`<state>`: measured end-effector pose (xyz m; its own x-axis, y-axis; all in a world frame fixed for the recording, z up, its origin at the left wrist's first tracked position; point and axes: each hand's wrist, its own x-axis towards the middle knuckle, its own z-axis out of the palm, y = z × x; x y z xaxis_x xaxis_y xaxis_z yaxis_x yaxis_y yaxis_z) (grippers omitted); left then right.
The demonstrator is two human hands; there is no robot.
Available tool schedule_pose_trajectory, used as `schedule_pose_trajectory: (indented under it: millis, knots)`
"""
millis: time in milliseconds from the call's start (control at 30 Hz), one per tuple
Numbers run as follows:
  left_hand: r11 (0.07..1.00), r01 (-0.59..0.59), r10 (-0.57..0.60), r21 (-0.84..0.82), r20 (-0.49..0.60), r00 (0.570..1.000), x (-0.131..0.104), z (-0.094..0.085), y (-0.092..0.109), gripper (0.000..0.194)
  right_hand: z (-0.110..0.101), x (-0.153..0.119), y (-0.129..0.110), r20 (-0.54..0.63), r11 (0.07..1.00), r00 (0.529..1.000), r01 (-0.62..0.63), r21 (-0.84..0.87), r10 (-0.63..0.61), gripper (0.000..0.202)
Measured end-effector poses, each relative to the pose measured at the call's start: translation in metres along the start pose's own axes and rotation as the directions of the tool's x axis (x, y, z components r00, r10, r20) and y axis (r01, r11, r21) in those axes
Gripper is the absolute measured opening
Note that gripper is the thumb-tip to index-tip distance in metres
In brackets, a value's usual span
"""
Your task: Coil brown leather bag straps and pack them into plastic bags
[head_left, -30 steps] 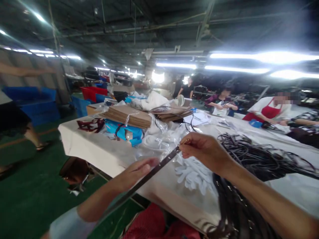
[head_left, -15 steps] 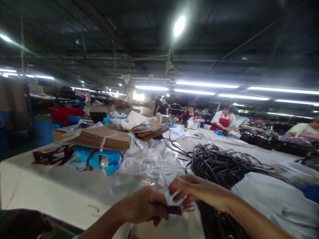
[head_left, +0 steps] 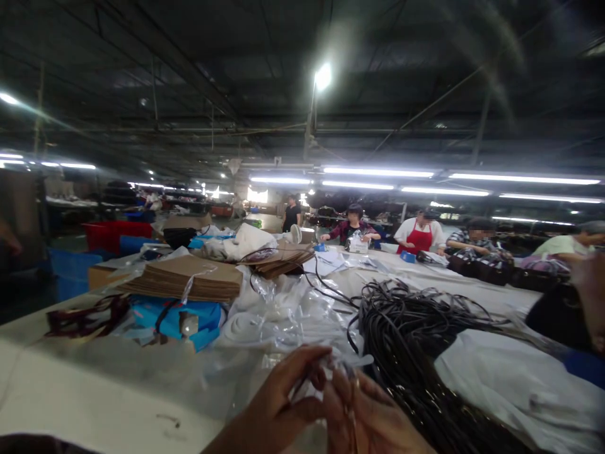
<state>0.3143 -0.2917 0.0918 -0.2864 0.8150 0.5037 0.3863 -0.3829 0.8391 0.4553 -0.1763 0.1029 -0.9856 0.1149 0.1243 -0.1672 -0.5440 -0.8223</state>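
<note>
My left hand (head_left: 276,403) and my right hand (head_left: 373,419) meet at the bottom middle of the head view, fingers pinched together over a thin dark strap (head_left: 350,394) with a small metal fitting. The strap is mostly hidden between the fingers. Just right of my hands lies a big tangled heap of dark straps (head_left: 416,328) on the white table (head_left: 94,391). Crumpled clear plastic wrap (head_left: 293,309) lies just beyond my fingers.
A stack of brown paper bags (head_left: 189,277) sits on blue packets (head_left: 184,315) at the left, with dark red straps (head_left: 80,315) beside them. Several seated people work along the table's far side, one in a red apron (head_left: 420,238). Red and blue crates (head_left: 113,233) stand at back left.
The camera has tilted up and my hands have dropped to the frame's bottom edge. A long strap stretched between them a second ago; now both hands pinch close together.
</note>
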Motion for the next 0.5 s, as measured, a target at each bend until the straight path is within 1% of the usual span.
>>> schedule_pose_trajectory:
  millis: [33,67,100,133,167,200,233,267,300,333,367,400,433,467,500]
  knots:
    - [1.000,-0.016,0.018,0.025,-0.052,0.998,-0.002,0.011,-0.005,0.043,0.005,0.002,-0.007,-0.025,0.996,0.997,0.080,0.032,-0.079,0.029]
    - [1.000,0.008,-0.006,0.022,-0.080,0.997,-0.003,0.021,-0.012,0.038,0.007,0.004,-0.015,-0.046,0.982,0.982,0.187,0.032,-0.185,0.025]
    - [0.998,0.066,-0.067,-0.006,-0.084,0.994,-0.004,0.031,-0.020,0.037,0.006,0.007,-0.023,-0.063,0.952,0.950,0.305,-0.019,-0.306,0.020]
    - [0.988,0.148,-0.151,-0.055,-0.072,0.986,-0.007,0.040,-0.027,0.039,0.002,0.009,-0.032,-0.069,0.898,0.899,0.422,-0.126,-0.433,0.015]
    - [0.966,0.233,-0.240,-0.108,-0.049,0.970,-0.011,0.048,-0.033,0.042,-0.004,0.011,-0.039,-0.047,0.811,0.838,0.509,-0.290,-0.543,0.011]
    - [0.938,0.312,-0.318,-0.151,-0.013,0.948,-0.017,0.053,-0.037,0.045,-0.014,0.012,-0.045,0.017,0.678,0.782,0.551,-0.487,-0.623,0.010]
    - [0.907,0.378,-0.379,-0.184,0.029,0.925,-0.025,0.056,-0.038,0.047,-0.026,0.012,-0.048,0.125,0.497,0.746,0.548,-0.673,-0.654,0.013]
    - [0.876,0.433,-0.425,-0.211,0.084,0.901,-0.034,0.057,-0.037,0.050,-0.038,0.010,-0.048,0.255,0.285,0.743,0.514,-0.809,-0.619,0.017]
    - [0.844,0.480,-0.458,-0.238,0.143,0.877,-0.045,0.055,-0.033,0.054,-0.051,0.008,-0.045,0.378,0.070,0.762,0.481,-0.874,-0.526,0.022]
    - [0.810,0.523,-0.480,-0.265,0.211,0.851,-0.055,0.050,-0.027,0.057,-0.063,0.005,-0.038,0.465,-0.116,0.783,0.461,-0.880,-0.413,0.024]
    - [0.774,0.561,-0.494,-0.294,0.275,0.825,-0.064,0.044,-0.020,0.059,-0.074,0.002,-0.027,0.519,-0.251,0.795,0.458,-0.853,-0.314,0.027]
    - [0.735,0.591,-0.504,-0.333,0.315,0.804,-0.072,0.037,-0.013,0.060,-0.081,-0.002,-0.013,0.543,-0.335,0.802,0.455,-0.825,-0.250,0.029]
    - [0.694,0.612,-0.516,-0.379,0.330,0.790,-0.077,0.028,-0.006,0.060,-0.086,-0.006,0.003,0.540,-0.380,0.810,0.437,-0.815,-0.227,0.031]
    - [0.653,0.625,-0.531,-0.427,0.331,0.780,-0.079,0.019,0.001,0.059,-0.087,-0.011,0.020,0.525,-0.391,0.820,0.417,-0.820,-0.228,0.032]
    - [0.615,0.633,-0.551,-0.469,0.319,0.771,-0.079,0.010,0.006,0.056,-0.086,-0.016,0.036,0.502,-0.374,0.833,0.400,-0.836,-0.232,0.030]
